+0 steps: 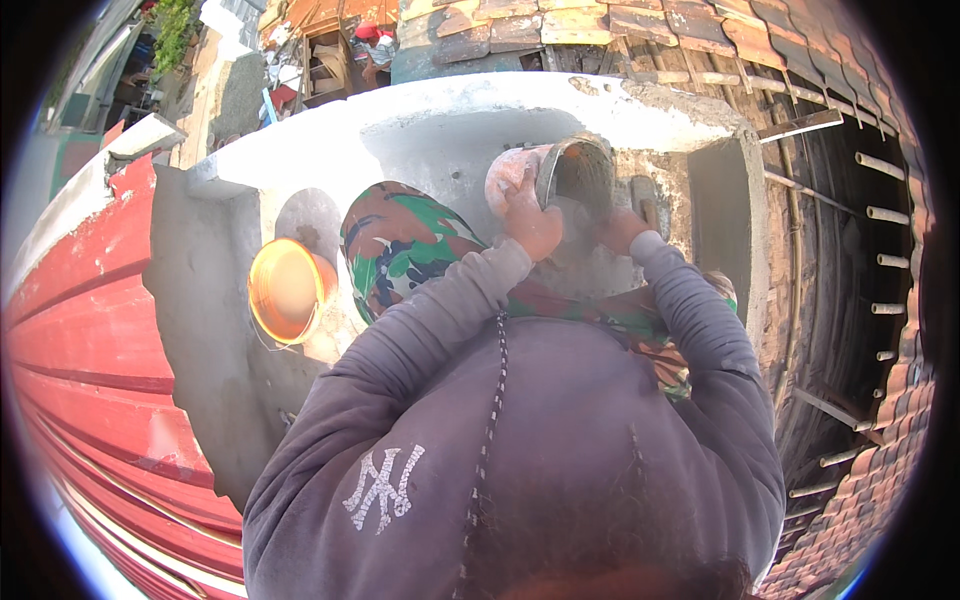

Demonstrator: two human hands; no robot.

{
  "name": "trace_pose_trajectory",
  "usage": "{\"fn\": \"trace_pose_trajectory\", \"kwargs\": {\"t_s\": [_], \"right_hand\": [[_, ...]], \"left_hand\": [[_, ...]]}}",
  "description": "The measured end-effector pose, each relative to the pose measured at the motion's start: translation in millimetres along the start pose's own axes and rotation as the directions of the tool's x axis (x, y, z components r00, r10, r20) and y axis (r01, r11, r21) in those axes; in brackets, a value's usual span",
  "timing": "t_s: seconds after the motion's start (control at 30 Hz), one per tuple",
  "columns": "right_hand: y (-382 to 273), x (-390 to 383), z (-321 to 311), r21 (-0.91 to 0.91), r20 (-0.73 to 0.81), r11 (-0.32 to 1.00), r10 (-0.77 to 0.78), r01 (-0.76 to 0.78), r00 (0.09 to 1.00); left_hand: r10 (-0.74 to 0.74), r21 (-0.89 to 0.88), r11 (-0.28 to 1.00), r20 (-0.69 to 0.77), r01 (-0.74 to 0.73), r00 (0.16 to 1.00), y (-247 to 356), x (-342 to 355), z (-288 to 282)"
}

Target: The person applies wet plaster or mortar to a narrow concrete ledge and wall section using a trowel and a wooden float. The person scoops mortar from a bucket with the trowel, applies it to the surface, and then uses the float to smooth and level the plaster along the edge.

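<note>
A pale pinkish bucket [520,172] lies tipped on its side, with its grey, cement-crusted mouth turned to the right. My left hand [534,218] is closed on its near side by the rim. Just right of the mouth is my right hand [622,230]; its fingers are partly hidden and blurred, so whether they hold anything does not show. Greyish, hazy material [572,245] shows below the mouth, between my hands. Beyond my right hand lies a short grey-brown cylindrical thing [645,200], its kind unclear.
An orange bucket [290,285] with a wire handle stands to my left, holding something pale. A whitish plastered wall [420,110] curves around the far side. Red metal roofing [95,300] lies left; tiled roofs [560,25] and an open drop with poles [850,250] lie beyond and right.
</note>
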State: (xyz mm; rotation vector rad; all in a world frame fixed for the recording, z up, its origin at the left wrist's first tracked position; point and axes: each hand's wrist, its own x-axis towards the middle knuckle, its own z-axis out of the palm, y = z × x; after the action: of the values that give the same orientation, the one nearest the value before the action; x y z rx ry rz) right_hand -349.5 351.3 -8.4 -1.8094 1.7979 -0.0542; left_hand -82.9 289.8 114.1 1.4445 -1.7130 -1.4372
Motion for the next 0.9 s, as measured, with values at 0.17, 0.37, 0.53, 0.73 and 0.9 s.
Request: {"fn": "trace_pose_trajectory", "kwargs": {"t_s": [0.17,0.37,0.53,0.73,0.9], "right_hand": [[-41.1,-4.6,-54.1,0.550,0.349,0.741,0.217,-0.386,0.912],[-36.8,2.1,-143.9,0.521,0.133,0.828,0.162,-0.208,0.978],[-41.5,38.4,-202.8,-0.009,-0.287,0.994,0.104,-0.111,0.952],[-52.7,69.0,-201.7,-0.519,-0.515,0.835,-0.136,-0.182,0.846],[-65.8,57.3,-186.3,-0.177,-0.490,0.926,0.211,-0.334,0.846]], "left_hand": [[-0.287,-0.789,0.529,0.180,0.312,0.941,-68.3,16.0,-18.8],[-0.554,-0.669,0.564,0.127,0.484,0.823,-42.6,13.4,-30.1],[-0.606,-0.804,0.408,0.116,0.433,0.787,-50.8,26.0,-26.9],[-0.558,-0.767,0.503,0.064,0.398,0.827,-111.2,57.7,-4.1],[-0.419,-0.573,0.742,0.008,0.348,0.908,-180.3,81.5,17.9]]}}
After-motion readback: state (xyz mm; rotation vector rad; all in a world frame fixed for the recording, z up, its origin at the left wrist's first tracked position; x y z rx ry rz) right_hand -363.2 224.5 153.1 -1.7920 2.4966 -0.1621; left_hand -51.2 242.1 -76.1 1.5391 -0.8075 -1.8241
